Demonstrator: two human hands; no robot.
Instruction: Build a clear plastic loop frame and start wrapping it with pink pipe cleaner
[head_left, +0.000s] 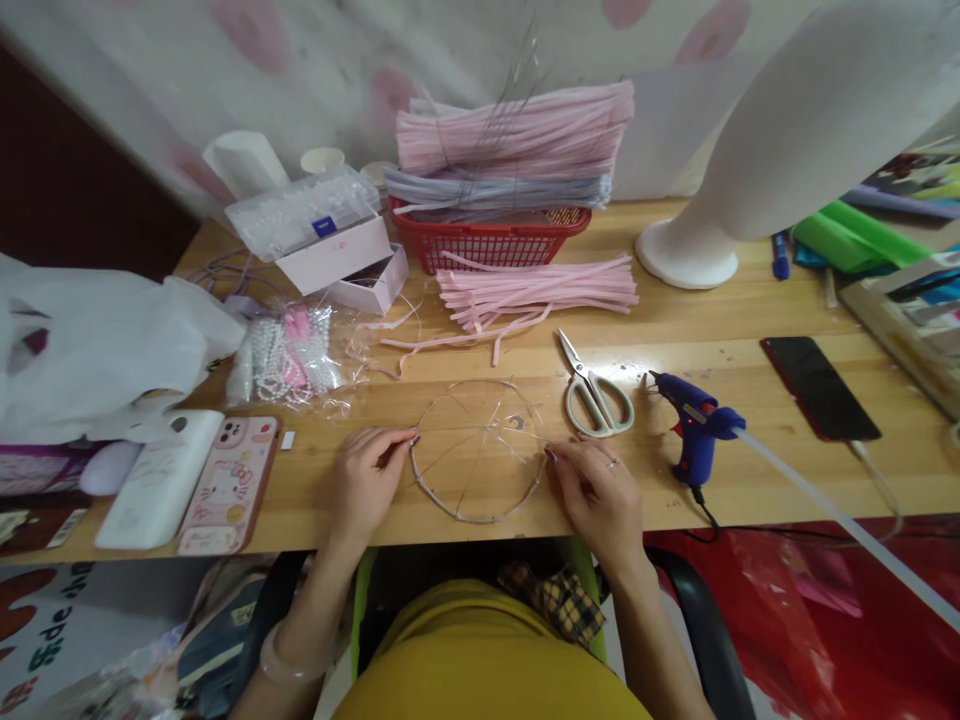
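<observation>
Steadying a thin wire hoop from both sides is the step I judge to be in hand, with attention on its rim and fine spokes. From my remote view, the left hand pinches the hoop's left edge between thumb and fingertip, while the right hand has thumb and finger closed on wire at its right edge; which strand they grip there is too fine for me to tell. The hoop sits over the wooden surface, between the two hands, and I cannot tell whether it lies flat or is lifted slightly. Just beyond the hoop I see loose pink pipe cleaners, and farther beyond it a red basket carrying more bundles. Right of the hoop lie scissors, and farther right a blue glue gun with a small red light showing and a long glue stick out of its back. Left of the hoop are a bag of white beads and a phone case with a cartoon print. As I judge it, any next move calls for a light, even pinch on both edges, since wire this thin could bend out of round, and for care that no spoke slips from the rim.
</observation>
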